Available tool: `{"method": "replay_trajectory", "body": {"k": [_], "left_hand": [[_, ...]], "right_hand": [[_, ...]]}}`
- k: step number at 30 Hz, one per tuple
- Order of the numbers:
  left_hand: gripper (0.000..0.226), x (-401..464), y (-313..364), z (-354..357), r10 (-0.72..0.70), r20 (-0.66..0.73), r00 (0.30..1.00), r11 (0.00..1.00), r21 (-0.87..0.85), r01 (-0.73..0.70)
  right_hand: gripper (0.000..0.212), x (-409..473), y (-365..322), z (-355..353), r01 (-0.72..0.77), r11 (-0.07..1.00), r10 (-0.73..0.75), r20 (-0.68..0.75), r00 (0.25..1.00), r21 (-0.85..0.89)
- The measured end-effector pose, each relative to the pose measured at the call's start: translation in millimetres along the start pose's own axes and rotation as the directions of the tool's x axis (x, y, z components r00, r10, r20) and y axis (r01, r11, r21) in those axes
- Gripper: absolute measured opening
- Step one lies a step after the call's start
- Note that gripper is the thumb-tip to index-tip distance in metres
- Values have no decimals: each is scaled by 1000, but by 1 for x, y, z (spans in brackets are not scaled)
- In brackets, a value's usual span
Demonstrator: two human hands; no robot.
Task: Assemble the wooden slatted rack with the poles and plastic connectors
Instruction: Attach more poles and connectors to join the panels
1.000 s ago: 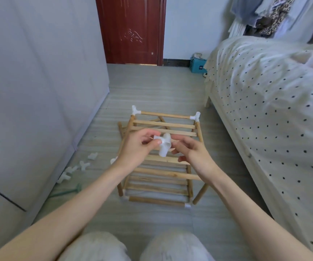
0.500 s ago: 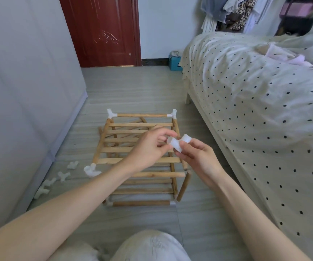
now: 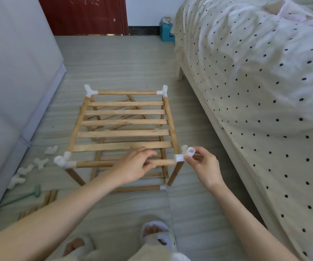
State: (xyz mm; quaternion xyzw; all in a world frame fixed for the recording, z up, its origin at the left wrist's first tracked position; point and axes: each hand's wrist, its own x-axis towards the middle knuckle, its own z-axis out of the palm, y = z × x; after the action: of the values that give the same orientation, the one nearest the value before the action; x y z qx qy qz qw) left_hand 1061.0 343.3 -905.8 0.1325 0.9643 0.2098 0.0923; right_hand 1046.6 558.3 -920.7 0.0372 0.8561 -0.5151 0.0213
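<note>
Your left hand [image 3: 135, 166] is curled over the near horizontal round wooden pole [image 3: 103, 163] of the pale wooden slatted rack [image 3: 123, 132], fingers wrapped round it close to its right end. Your right hand [image 3: 202, 164] pinches a white plastic multi-socket connector [image 3: 185, 154] between thumb and fingertips, and that connector sits at the near right corner of the rack, touching the end of the pole you are holding and directly above the slanting wooden leg pole [image 3: 175, 172]; whether it is fully seated on either cannot be told. The rack stands on the grey striped floor [image 3: 123, 59] between the pale cabinet front [image 3: 10, 72] on your left and the bed with the cream black-dotted cover [image 3: 255, 81] on your right. Its top tier shows 5 flat slats, with a lower tier visible beneath them. White connectors already cap the near left corner [image 3: 62, 161], the far left corner [image 3: 89, 90] and the far right corner [image 3: 163, 90]. On the floor left of the rack lie 4 loose white connectors [image 3: 40, 162], a light green mallet [image 3: 36, 191] and a small bundle of spare wooden poles [image 3: 44, 201]. A dark red door [image 3: 88, 16] and a teal box [image 3: 166, 33] stand at the far wall. Your feet in white fluffy slippers [image 3: 159, 235] show at the bottom edge.
</note>
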Motion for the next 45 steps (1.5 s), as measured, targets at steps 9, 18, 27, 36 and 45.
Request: {"method": "replay_trajectory", "body": {"k": [9,18,27,36,45], "left_hand": [[29,19,1,26,16,-16,1000,987,163,-13],[31,14,4,26,18,-72,997,985,172,-5],[31,13,5,24,15,-107,994,987,160,2],[28,12,3,23,-19,-132,991,992,123,35],[29,14,4,24,-20,-109,994,993,114,32]], "right_hand": [[13,10,9,8,26,998,-27,22,999,64],[11,10,18,1,40,999,-40,-4,999,28],[13,5,14,11,69,997,-68,-27,997,31],[15,1,16,24,261,963,-266,-80,961,-70],[15,-3,17,24,176,983,-176,-10,984,55]]}}
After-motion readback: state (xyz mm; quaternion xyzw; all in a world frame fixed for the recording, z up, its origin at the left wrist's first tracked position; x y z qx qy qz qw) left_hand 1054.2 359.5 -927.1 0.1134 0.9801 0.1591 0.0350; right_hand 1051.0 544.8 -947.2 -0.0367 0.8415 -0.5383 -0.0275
